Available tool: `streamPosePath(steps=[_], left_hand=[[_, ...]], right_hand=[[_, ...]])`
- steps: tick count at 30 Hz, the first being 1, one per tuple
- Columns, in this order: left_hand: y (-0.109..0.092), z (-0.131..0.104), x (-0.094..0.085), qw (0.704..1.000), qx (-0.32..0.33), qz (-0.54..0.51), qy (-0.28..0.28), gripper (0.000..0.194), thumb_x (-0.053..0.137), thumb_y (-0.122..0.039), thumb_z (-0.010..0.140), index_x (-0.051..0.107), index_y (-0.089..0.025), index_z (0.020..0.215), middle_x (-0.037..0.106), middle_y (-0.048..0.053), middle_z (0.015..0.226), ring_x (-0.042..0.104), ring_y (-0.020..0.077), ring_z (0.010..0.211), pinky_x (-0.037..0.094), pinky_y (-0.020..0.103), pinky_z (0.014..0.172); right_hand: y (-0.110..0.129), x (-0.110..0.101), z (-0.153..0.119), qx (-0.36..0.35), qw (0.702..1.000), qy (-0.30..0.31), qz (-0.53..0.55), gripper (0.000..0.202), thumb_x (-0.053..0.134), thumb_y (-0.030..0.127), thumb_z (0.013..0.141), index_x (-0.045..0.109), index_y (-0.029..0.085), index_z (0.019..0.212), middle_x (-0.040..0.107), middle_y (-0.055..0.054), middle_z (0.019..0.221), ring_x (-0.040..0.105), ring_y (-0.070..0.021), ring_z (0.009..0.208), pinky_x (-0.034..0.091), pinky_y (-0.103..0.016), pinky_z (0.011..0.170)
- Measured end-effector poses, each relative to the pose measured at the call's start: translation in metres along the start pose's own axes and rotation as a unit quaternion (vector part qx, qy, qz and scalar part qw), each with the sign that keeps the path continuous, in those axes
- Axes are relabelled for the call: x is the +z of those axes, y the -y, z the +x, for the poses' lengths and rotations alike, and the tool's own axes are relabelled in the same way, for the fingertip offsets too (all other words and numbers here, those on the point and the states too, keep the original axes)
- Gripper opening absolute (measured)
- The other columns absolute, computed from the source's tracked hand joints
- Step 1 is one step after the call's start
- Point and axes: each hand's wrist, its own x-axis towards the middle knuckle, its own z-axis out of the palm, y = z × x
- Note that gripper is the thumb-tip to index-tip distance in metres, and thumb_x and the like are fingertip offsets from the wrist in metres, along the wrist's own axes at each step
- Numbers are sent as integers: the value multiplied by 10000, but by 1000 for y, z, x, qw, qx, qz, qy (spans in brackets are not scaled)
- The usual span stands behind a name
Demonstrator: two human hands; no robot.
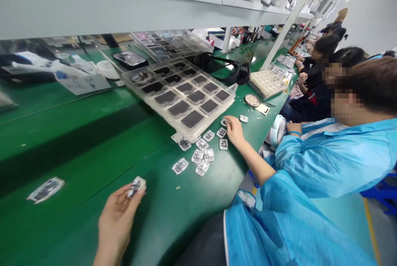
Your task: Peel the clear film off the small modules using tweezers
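Left hand: your left hand is on the near-left side of the compartment tray, pinching a small white-rimmed part between thumb and fingers, just above the bench.
Right hand: your right hand is just right of the tray's near corner, its fingertips at another small part; whether they grip it or only touch it, you cannot tell from here.
Loose parts: a loose group lies near the tray's near corner, some touching; a single part lies well apart, to the tray's left.
Round dish: the dish of small pale pieces sits right of the tray.
Step in hand: you appear to be handling parts singly, one per hand.
Next move: it likely calls for a light edge grip and care around the neighbouring parts.
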Motion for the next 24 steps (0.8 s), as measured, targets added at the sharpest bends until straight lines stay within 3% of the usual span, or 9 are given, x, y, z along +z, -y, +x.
streamPosePath(steps=[2, 5, 12, 16, 21, 24], left_hand=[[9, -4, -3, 1000, 1, -4, 7, 503, 875, -231, 374, 651, -236, 825, 713, -27, 843, 638, 147, 765, 490, 221, 623], [20, -11, -9, 1000, 12, 6, 20, 504, 888, -267, 440, 652, -231, 884, 719, -4, 902, 660, 156, 819, 517, 232, 687], [34, -26, -18, 999, 19, 15, 25, 533, 904, -347, 484, 646, -224, 934, 725, 31, 965, 675, 189, 887, 546, 279, 769], [33, -36, -20, 999, 13, 16, 36, 558, 904, -377, 494, 637, -207, 953, 722, 40, 941, 672, 188, 829, 548, 276, 694], [23, -44, -21, 998, -33, -22, 45, 575, 924, -341, 450, 640, -191, 926, 704, 5, 843, 613, 135, 672, 494, 225, 561], [17, -46, -23, 997, -54, -34, 38, 566, 928, -304, 420, 652, -194, 901, 698, -11, 790, 607, 130, 674, 485, 215, 575]], right_hand=[[-18, 5, 11, 6, 1000, 5, -3, 257, 444, 175, 944, 657, 138, 1081, 685, -190, 1191, 615, -287, 1178, 434, -522, 1075], [-24, 19, 10, -11, 999, 37, 5, 241, 479, 162, 928, 675, 147, 1067, 712, -166, 1173, 625, -274, 1201, 451, -492, 1081], [0, 43, -14, -71, 992, 99, 33, 238, 511, 143, 908, 690, 206, 1051, 733, -93, 1166, 615, -235, 1234, 446, -452, 1104], [9, 48, -27, -82, 989, 112, 48, 242, 503, 168, 913, 690, 211, 1060, 741, -91, 1141, 606, -248, 1248, 444, -474, 1103], [24, 45, -41, -89, 988, 114, 62, 271, 475, 187, 925, 682, 207, 1099, 717, -117, 1184, 593, -253, 1266, 441, -488, 1110], [48, 32, -52, -90, 989, 101, 65, 282, 469, 237, 948, 662, 227, 1154, 679, -121, 1245, 557, -268, 1301, 413, -529, 1125]])
